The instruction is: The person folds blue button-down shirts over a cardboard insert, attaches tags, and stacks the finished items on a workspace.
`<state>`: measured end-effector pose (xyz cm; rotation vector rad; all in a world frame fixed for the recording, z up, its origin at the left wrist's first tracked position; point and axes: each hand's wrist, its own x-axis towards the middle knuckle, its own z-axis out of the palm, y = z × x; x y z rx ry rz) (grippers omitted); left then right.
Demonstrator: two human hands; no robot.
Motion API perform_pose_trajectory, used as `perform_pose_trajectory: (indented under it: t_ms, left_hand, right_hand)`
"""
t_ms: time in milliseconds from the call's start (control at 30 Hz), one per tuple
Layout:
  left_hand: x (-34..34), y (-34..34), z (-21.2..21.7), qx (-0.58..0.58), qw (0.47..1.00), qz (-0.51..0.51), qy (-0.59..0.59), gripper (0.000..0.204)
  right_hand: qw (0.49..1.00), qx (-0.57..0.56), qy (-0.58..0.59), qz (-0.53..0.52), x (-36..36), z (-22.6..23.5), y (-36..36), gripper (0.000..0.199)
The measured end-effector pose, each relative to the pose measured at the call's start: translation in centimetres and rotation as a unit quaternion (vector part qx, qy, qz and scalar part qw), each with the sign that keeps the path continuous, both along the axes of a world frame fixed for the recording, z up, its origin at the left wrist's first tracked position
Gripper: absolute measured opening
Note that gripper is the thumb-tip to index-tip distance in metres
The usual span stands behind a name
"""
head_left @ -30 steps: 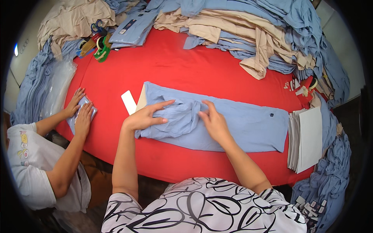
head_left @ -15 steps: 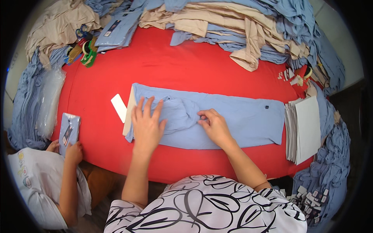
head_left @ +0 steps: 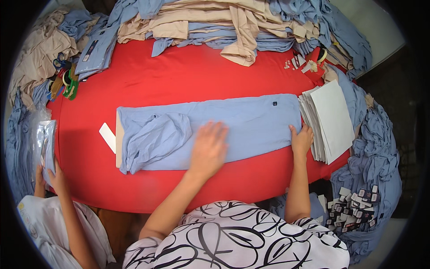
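A light-blue garment [head_left: 242, 121] lies folded into a long strip across the red table, with a small dark label near its right end. Its left part is bunched up in creases, and a beige edge [head_left: 118, 143] sticks out from under that end. My left hand [head_left: 209, 150] is over the middle of the cloth, fingers stretched out and blurred by motion. At the garment's right end, my right hand [head_left: 302, 140] has its thumb on the cloth and its fingers at the edge, gripping it. A small white card [head_left: 107, 137] lies beyond the left end.
Grey-white sheets [head_left: 331, 121] are stacked at the right. Heaped blue and beige clothes [head_left: 201, 31] line the far edge. Tape dispensers [head_left: 70, 83] and scissors [head_left: 60, 62] lie far left. Beside me at left, another person's hands [head_left: 56, 177] hold a bagged garment [head_left: 47, 143]. Many tags [head_left: 354, 208] lie near right.
My left hand has moved right off the bunched cloth to the middle. My right hand has gone from the middle to the garment's right end. The whole view has shifted.
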<state>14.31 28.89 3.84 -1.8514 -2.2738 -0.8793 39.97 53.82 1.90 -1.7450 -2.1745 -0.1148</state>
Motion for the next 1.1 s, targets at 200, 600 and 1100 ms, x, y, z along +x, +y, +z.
perform_pose_trajectory:
  t_ms: [200,600,1100]
  left_hand:
    - [2.2,4.2,-1.2,-0.054,0.998,-0.023,-0.016,0.064]
    - [-0.6,2.9,1.6,0.060,0.880,0.062,-0.468,0.062]
    - [4.4,4.3,2.9,0.044,0.958,0.125,-0.253,0.037]
  right_hand:
    - [0.967,-0.107,0.199,0.118,-1.6,4.4,1.3,0.042]
    - [0.915,-0.081,0.203,0.340,-11.3,5.7,-9.7,0.027]
    - [0.852,-0.375,0.301,0.207,-11.5,4.3,-7.3,0.043]
